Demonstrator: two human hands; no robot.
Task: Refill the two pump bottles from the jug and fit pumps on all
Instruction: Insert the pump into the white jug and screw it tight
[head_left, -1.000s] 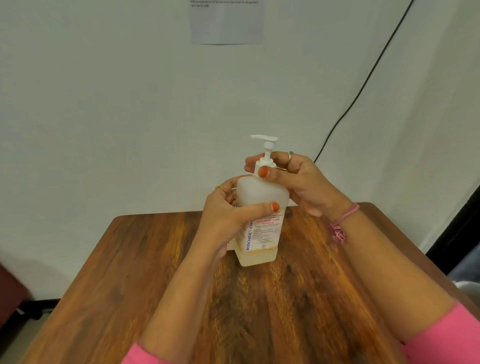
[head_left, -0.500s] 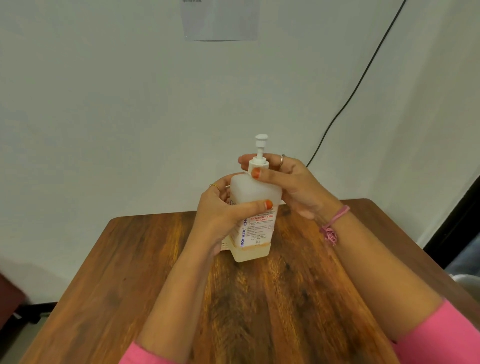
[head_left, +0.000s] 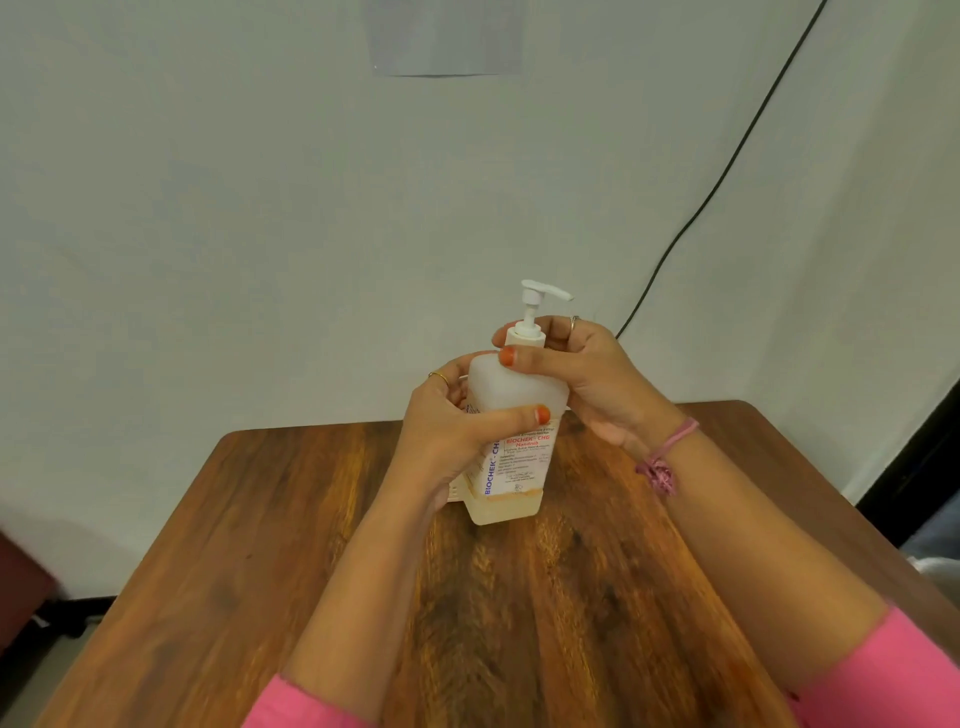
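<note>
A translucent white pump bottle (head_left: 511, 395) with a printed label stands on the wooden table (head_left: 571, 597), a little pale liquid showing at its base. My left hand (head_left: 447, 431) wraps around the bottle's body. My right hand (head_left: 582, 374) grips the white pump (head_left: 535, 312) at its collar on the bottle's neck; the nozzle points right. A second pale object shows only as a sliver behind the bottle's lower left side. No jug is in view.
The table stands against a white wall. A black cable (head_left: 727, 171) runs down the wall at the right. A sheet of paper (head_left: 447, 36) is stuck high on the wall. A dark object (head_left: 21, 587) sits low at the left edge.
The pump head has turned: its nozzle pointed left, then toward the wall, and points right now. Both hands kept their grip on bottle and collar.
</note>
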